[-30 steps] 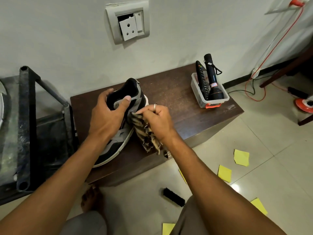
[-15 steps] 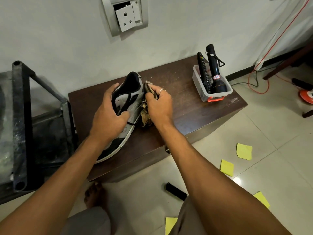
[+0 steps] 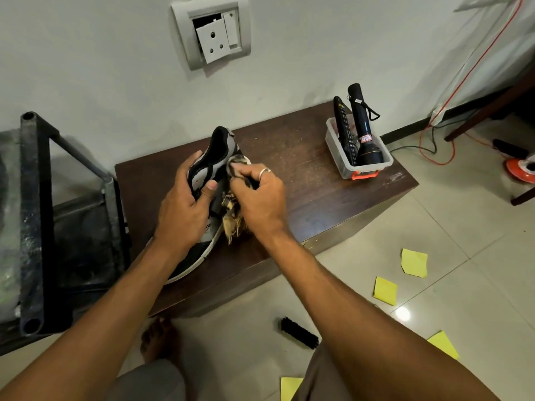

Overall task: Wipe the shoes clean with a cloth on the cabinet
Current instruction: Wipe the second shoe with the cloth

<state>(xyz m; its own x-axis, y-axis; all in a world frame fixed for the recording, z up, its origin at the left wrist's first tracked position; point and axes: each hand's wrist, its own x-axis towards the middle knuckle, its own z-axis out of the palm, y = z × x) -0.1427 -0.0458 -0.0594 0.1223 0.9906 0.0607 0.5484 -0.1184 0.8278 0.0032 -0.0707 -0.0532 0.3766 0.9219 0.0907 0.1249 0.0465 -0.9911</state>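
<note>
Gripping a grey-and-black shoe [image 3: 215,157], the left hand [image 3: 185,211] clamps around its upper from the 9 o'clock side, thumb laid across the tongue. The shoe lies on the dark wooden bench [image 3: 304,180], heel toward 12 o'clock by the wall and toe toward 7 o'clock at the front edge. The right hand [image 3: 260,198], a ring on one finger, is closed on a patterned cloth [image 3: 233,218] and presses it against the shoe's 3 o'clock side near the heel; a frayed end hangs below the palm. At 2 o'clock on the bench stands a clear plastic tub [image 3: 351,166] holding a black torch [image 3: 363,134] and a remote [image 3: 343,125]. On the tiled floor at 5 o'clock lie a black brush [image 3: 299,332] and yellow paper notes [image 3: 414,261].
</note>
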